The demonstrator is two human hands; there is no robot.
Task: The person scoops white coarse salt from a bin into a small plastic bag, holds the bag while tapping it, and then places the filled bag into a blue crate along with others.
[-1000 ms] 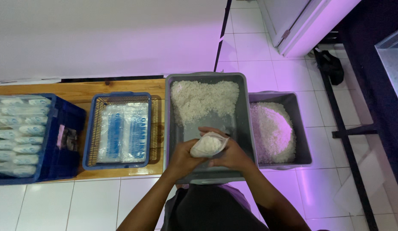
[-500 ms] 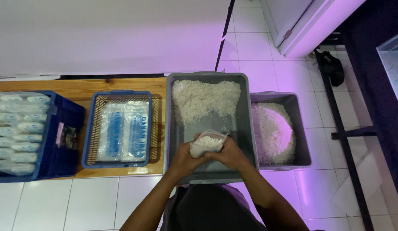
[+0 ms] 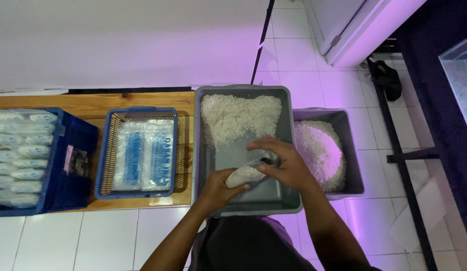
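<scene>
Nearest the camera, the left hand (image 3: 217, 189) cups a small clear bag (image 3: 245, 174) of white rice from below, its fingers (image 3: 232, 188) curled shut around the bag's lower end. The right hand (image 3: 285, 165) comes over the bag's upper end from the right, with its fingers (image 3: 261, 145) bent down and pinched on the bag's mouth, so the bag lies slantwise between the two hands, touching both. All this is held above the bare near half of a grey tub (image 3: 213, 165). Farther in, a heap of loose rice (image 3: 239, 118) fills the tub's far half. Just beside the tub on the right stands a smaller grey bin (image 3: 354, 150) with a rounded mound of rice (image 3: 319, 150) in it. To the left, on the wooden surface (image 3: 93, 104), sits a blue basket (image 3: 138, 111) holding flat clear packets (image 3: 143, 154), and beyond it, at the left edge, a dark blue crate (image 3: 68, 150) stacked with filled bags (image 3: 18, 160). White floor tiles (image 3: 293, 50) and a pale wall (image 3: 118, 40) lie past the surface.
</scene>
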